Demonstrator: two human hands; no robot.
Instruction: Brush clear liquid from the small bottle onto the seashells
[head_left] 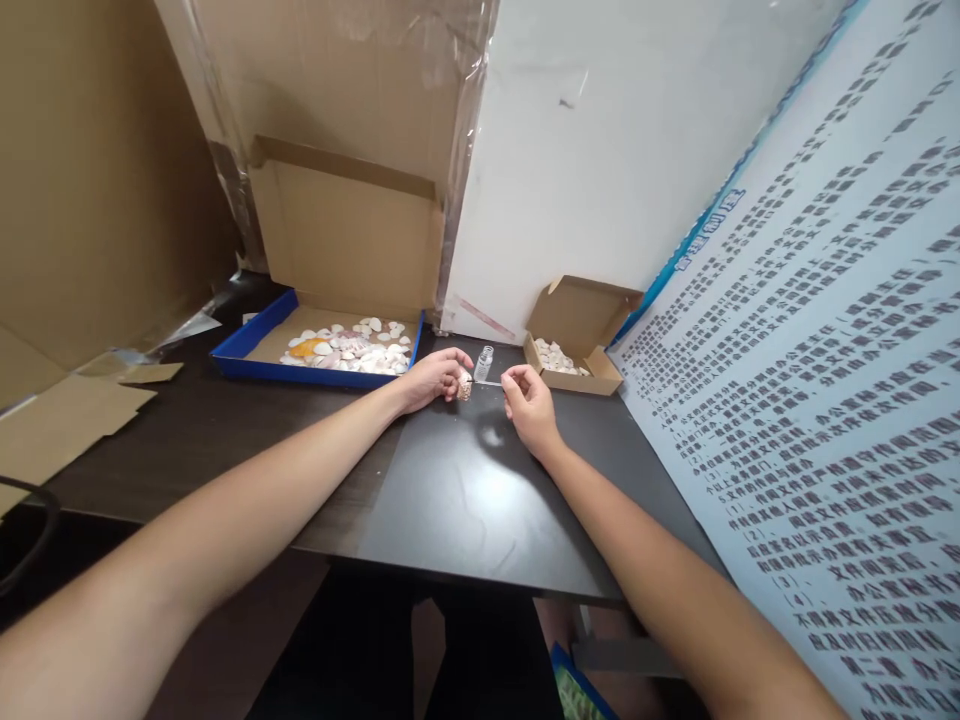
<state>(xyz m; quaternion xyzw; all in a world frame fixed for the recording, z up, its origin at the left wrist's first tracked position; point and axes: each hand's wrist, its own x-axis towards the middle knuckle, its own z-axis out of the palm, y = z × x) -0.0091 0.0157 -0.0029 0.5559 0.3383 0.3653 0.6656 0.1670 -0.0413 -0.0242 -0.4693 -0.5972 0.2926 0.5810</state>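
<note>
My left hand is closed around a small, speckled brown-and-white shell at the middle of the table. Facing it, my right hand pinches a thin pale stick between thumb and fingertips. The stick's far end points at the shell; whether they touch is too small to tell. Just behind the stick, between both hands, a small clear glass bottle is tilted slightly. Its contents cannot be made out.
To the left, a blue-edged cardboard box holds many white shells and an orange one. A smaller open carton with pale shells stands right. Cardboard and white panels enclose the back; a printed sheet borders the right.
</note>
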